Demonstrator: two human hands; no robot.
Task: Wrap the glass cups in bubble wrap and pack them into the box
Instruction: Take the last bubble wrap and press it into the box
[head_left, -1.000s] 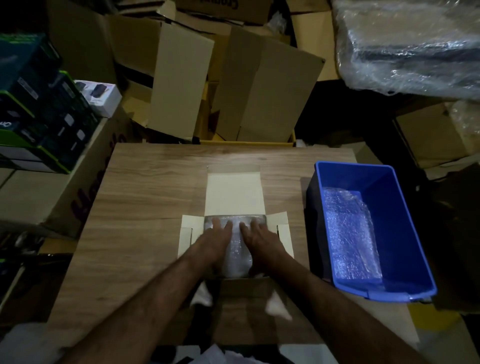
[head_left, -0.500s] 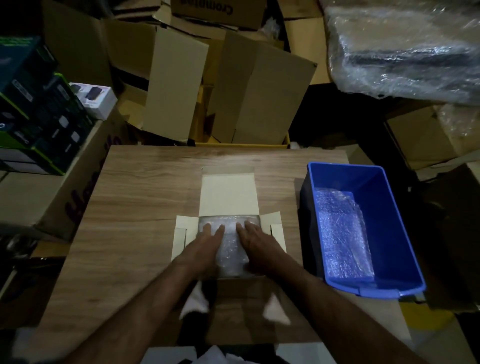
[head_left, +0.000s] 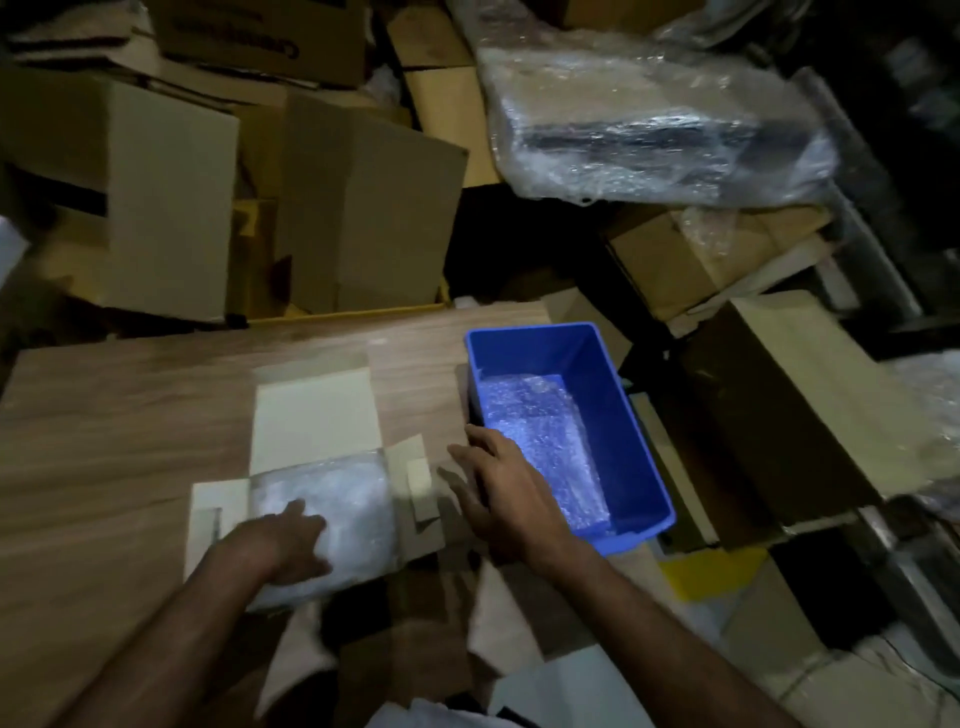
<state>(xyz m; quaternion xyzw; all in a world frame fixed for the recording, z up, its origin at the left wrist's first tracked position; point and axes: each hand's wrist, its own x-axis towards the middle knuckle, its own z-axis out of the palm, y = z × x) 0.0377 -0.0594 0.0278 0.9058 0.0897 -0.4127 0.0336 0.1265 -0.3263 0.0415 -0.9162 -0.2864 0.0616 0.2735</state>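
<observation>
**Left hand on the wrapped bundle, right hand at the bin**

Nearest the camera, two bare forearms reach out over the wooden worktop (head_left: 130, 415). The left hand (head_left: 288, 540) lies palm-down on a bubble-wrapped bundle (head_left: 337, 499) that sits in the open box (head_left: 311, 415); its grip is flat, fingers stretched forward and loosely together, pressing on the wrap and closing on nothing. What is inside the wrap cannot be made out. The box is a small, pale carton with its flaps folded outward: one long flap lies flat on the far side, smaller ones stick out to the left and right of the bundle.

The right hand (head_left: 498, 488) hovers just right of the box, fingers spread and empty, its fingertips at the near-left corner of the blue plastic bin (head_left: 639, 457). I cannot tell whether they touch the rim. The bin stands on the right edge of the worktop, just beside the box, and a sheet of bubble wrap (head_left: 540, 441) lies flat on its bottom.

Beyond the worktop, brown cardboard cartons (head_left: 363, 208) are stacked and leaning against each other. At the upper right, a dark object swathed in clear plastic film (head_left: 649, 119) rests on more cartons. The scene is dim and slightly blurred.
</observation>
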